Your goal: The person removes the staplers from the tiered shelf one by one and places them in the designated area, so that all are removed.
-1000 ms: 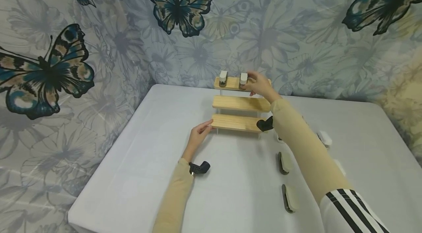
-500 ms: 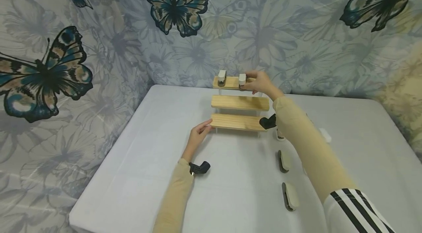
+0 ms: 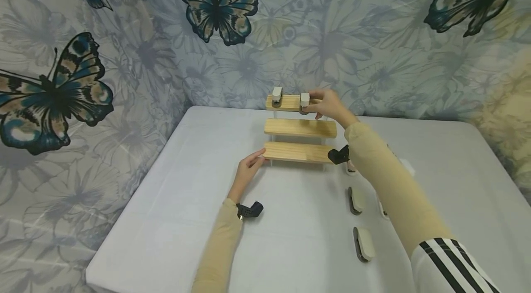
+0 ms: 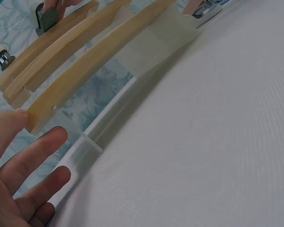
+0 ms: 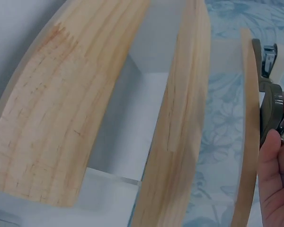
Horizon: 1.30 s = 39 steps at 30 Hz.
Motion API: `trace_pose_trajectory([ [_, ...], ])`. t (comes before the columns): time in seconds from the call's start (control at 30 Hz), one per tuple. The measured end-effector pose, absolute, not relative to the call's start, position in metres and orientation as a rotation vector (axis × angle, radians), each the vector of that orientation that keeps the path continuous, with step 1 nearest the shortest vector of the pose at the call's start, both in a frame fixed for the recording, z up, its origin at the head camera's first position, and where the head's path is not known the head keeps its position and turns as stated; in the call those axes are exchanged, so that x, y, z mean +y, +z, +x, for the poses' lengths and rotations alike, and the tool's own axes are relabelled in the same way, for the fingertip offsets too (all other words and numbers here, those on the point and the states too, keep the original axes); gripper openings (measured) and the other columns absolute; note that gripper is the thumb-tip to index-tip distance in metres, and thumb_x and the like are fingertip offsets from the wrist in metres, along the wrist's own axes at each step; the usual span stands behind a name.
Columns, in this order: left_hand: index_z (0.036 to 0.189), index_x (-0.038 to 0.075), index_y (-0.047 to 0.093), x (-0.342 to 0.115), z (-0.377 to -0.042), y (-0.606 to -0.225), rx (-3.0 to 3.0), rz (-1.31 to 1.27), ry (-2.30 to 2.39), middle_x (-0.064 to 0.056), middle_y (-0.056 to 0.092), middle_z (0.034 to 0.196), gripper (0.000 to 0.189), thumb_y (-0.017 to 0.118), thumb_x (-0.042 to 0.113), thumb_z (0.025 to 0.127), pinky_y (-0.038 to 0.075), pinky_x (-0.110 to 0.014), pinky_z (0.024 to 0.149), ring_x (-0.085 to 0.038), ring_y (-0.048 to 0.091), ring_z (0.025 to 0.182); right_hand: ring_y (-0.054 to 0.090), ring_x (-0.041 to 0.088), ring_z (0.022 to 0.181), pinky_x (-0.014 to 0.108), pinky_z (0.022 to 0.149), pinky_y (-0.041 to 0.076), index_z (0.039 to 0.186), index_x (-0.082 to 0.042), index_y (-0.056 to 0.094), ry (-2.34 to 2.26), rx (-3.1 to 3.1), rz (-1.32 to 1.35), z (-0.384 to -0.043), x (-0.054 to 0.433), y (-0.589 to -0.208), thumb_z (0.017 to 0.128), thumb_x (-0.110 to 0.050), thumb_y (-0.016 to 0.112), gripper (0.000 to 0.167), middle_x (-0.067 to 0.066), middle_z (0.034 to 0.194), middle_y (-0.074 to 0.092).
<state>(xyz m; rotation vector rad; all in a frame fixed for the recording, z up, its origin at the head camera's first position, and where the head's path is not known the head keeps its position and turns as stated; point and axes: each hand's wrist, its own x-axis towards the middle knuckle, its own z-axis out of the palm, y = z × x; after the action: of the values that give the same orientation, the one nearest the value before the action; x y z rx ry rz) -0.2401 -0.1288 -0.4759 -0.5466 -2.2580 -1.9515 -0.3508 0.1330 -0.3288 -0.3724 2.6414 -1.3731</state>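
A three-tier wooden shelf stand (image 3: 300, 151) with clear supports stands on the white table. On its top tier sits a pale stapler (image 3: 277, 96) at the left end. My right hand (image 3: 329, 105) pinches a second stapler (image 3: 304, 101), pale on top with a dark green base, upright on that tier. In the right wrist view, thumb and fingers hold the dark base (image 5: 271, 111) from its sides. My left hand (image 3: 247, 171) is at the left end of the bottom tier. Its thumb touches the wood, while the other fingers (image 4: 42, 187) spread loosely below.
Right of the stand, two staplers (image 3: 356, 201) (image 3: 365, 243) lie on their sides on the table (image 3: 174, 219). More pale items show partly behind my right sleeve (image 3: 379, 178). The butterfly-patterned wall (image 3: 232, 72) rises close behind the stand.
The head view has shifted slightly. My right hand stays on the second stapler, now slightly farther from the first one. My left hand remains at the bottom tier's end.
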Motion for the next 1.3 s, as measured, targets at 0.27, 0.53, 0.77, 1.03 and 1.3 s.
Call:
trace_pose_trajectory([
  [0.27, 0.123, -0.01, 0.046, -0.127, -0.239, -0.475, -2.272, -0.528, -1.976, -0.027, 0.059, 0.101, 0.034, 0.05, 0.002, 0.091, 0.043, -0.037, 0.086, -0.036, 0.057, 0.095, 0.057, 0.022, 0.052, 0.038, 0.057, 0.051, 0.129, 0.001, 0.045, -1.406, 2.632, -0.399, -0.346, 0.137, -0.332, 0.079, -0.016, 0.071, 0.059, 0.019, 0.131, 0.043],
  [0.53, 0.122, -0.01, 0.047, -0.128, -0.239, -0.475, -2.262, -0.527, -1.959, -0.027, 0.059, 0.1, 0.034, 0.051, 0.002, 0.091, 0.043, -0.038, 0.087, -0.036, 0.057, 0.095, 0.06, 0.032, 0.059, 0.038, 0.077, 0.047, 0.132, -0.002, 0.042, -1.36, 2.677, -0.39, -0.337, 0.136, -0.331, 0.078, -0.022, 0.071, 0.064, 0.017, 0.134, 0.039],
  [0.77, 0.122, -0.01, 0.047, -0.125, -0.238, -0.475, -2.264, -0.55, -1.946, -0.027, 0.06, 0.097, 0.034, 0.051, 0.003, 0.091, 0.043, -0.04, 0.086, -0.038, 0.057, 0.093, 0.06, 0.033, 0.057, 0.04, 0.089, 0.04, 0.135, 0.0, 0.035, -1.423, 2.661, -0.415, -0.328, 0.142, -0.336, 0.077, -0.022, 0.073, 0.073, 0.02, 0.13, 0.043],
  [1.03, 0.122, -0.01, 0.047, -0.126, -0.235, -0.474, -2.271, -0.522, -1.944, -0.025, 0.061, 0.097, 0.034, 0.051, 0.002, 0.091, 0.043, -0.039, 0.086, -0.036, 0.057, 0.093, 0.059, 0.027, 0.051, 0.04, 0.074, 0.048, 0.13, -0.003, 0.045, -1.426, 2.699, -0.497, -0.32, 0.146, -0.347, 0.073, -0.024, 0.075, 0.068, 0.016, 0.123, 0.052],
  [1.3, 0.121, -0.011, 0.047, -0.126, -0.237, -0.474, -2.253, -0.547, -1.938, -0.026, 0.06, 0.099, 0.034, 0.051, 0.002, 0.09, 0.044, -0.038, 0.084, -0.038, 0.057, 0.093, 0.061, 0.026, 0.053, 0.035, 0.068, 0.049, 0.132, -0.006, 0.043, -1.472, 2.671, -0.565, -0.297, 0.158, -0.356, 0.075, -0.028, 0.074, 0.069, 0.02, 0.115, 0.055],
])
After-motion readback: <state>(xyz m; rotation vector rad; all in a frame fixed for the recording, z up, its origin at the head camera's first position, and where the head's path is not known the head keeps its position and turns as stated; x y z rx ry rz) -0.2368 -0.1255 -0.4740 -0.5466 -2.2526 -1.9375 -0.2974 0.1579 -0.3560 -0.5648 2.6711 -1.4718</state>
